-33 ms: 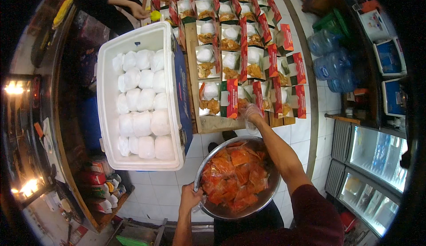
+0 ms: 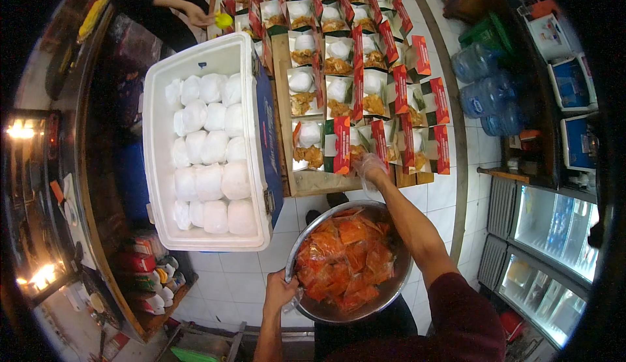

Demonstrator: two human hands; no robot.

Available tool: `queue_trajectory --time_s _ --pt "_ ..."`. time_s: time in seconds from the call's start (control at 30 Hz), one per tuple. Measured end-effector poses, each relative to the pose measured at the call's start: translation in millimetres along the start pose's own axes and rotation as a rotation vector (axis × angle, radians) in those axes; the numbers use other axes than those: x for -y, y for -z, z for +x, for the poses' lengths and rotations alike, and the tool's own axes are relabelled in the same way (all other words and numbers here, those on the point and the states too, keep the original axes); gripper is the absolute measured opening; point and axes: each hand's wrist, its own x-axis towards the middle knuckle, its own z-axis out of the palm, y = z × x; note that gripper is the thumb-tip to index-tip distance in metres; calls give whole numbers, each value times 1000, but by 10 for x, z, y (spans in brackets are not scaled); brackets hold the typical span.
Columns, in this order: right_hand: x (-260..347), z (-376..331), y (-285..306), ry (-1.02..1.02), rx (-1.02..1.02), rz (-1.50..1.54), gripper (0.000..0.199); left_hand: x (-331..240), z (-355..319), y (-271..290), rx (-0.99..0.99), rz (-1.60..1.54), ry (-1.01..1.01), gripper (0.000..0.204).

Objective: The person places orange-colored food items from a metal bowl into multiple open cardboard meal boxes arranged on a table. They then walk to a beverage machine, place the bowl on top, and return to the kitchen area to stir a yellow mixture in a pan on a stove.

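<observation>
right hand (image 2: 370, 166): gloved in clear plastic, fingers pinched narrow over an open meal box (image 2: 365, 141) at the near edge of the rows; what it pinches cannot be told
left hand (image 2: 279, 291): bare, clamped on the rim of the steel bowl (image 2: 391, 287)
bowl contents: orange-red sauce sachets (image 2: 342, 261), heaped
risk 1: bowl held by 1 hand at 1 side, could tip and spill sachets onto the tiled floor (image 2: 225, 277)
risk 2: forearm reaching over the near boxes could knock the upright red lids (image 2: 339, 143)
beside: white cooler (image 2: 254, 101) full of wrapped rice balls (image 2: 205, 147), left of the boxes
far: another person's hand (image 2: 199, 17) at a yellow item
</observation>
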Motion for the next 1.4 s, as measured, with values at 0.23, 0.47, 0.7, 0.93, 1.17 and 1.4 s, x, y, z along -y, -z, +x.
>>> queue_trajectory --time_s 0.23,0.47,0.7,0.93,1.17,1.4 --pt "-371 -1172 596 285 -76 143 44 70 -83 92 -5 -34 55 16" --pt "-822 -2641 454 -145 69 318 44 548 -107 -54 -141 -225 114 18" --pt "-793 -2010 248 -119 16 132 37 883 65 -553 -275 -401 207 14" --pt "-1277 -1780 311 -109 -92 277 36 978 530 -1072 -303 -396 174 15" --pt "-1978 -1402 680 69 -219 106 35 483 815 -1806 -278 -463 152 16" --pt "-2576 -1079 580 -56 -175 128 30 514 981 -2464 -294 -712 148 20"
